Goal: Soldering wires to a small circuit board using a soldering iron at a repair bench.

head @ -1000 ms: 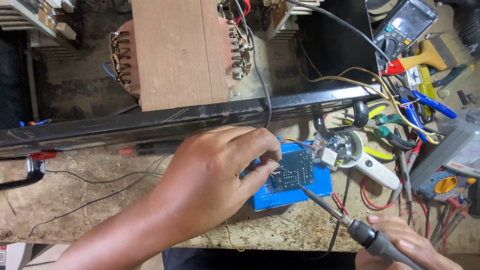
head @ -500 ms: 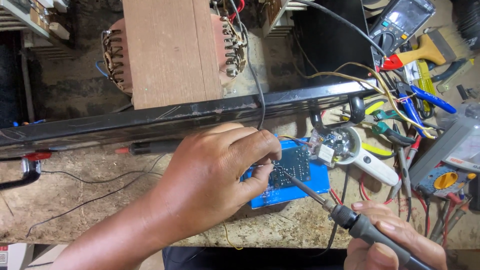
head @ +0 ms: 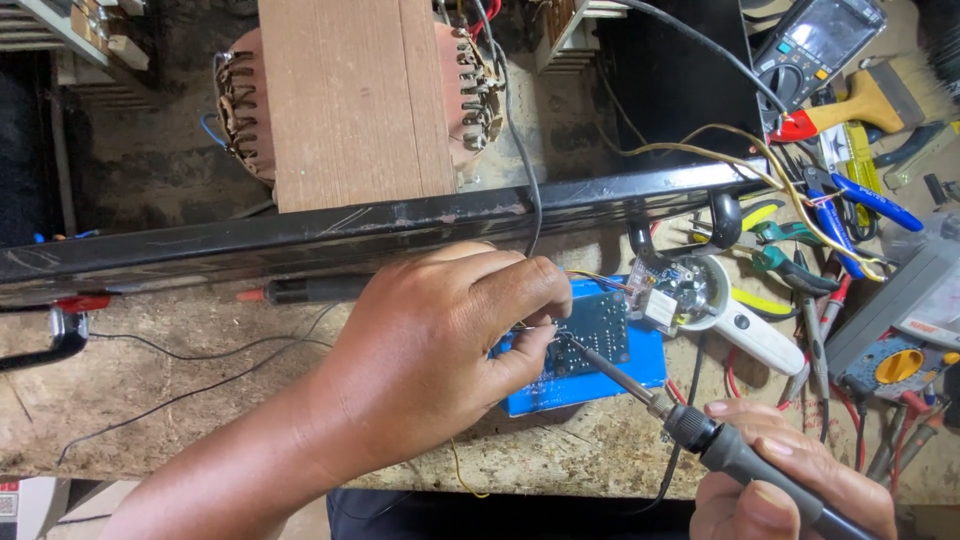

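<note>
A: Where's the board?

B: Blue circuit board (head: 590, 375) flat on the tabletop (head: 200, 400), just in front of the long black metal bar (head: 350, 235). Left hand (head: 440, 350) lies over the board's left end, fingers (head: 520, 290) pinched narrow on something thin at the board's top. Looks like a fine wire, too small to be sure.

A: Right hand?

B: Right hand (head: 790, 480) sits in front of the board and to its right, fingers wrapped around the black handle of a soldering iron (head: 700, 430). Iron tip rests on the board's dark component side, right by the left fingertips.

A: Any containers?

B: None that I can make out. Tools lie loose on the tabletop right of the board: white round-headed tool (head: 720, 305) touching the board's right edge, green-handled pliers (head: 790, 265) beyond it, blue-handled pliers (head: 870, 200) further out, grey meter with yellow dial (head: 900, 350) at the far right.

A: Behind the bar?

B: Wooden block (head: 350, 100) with copper windings (head: 240, 110) on either side. Multimeter (head: 815, 40) behind the bar, off to the board's right.
</note>
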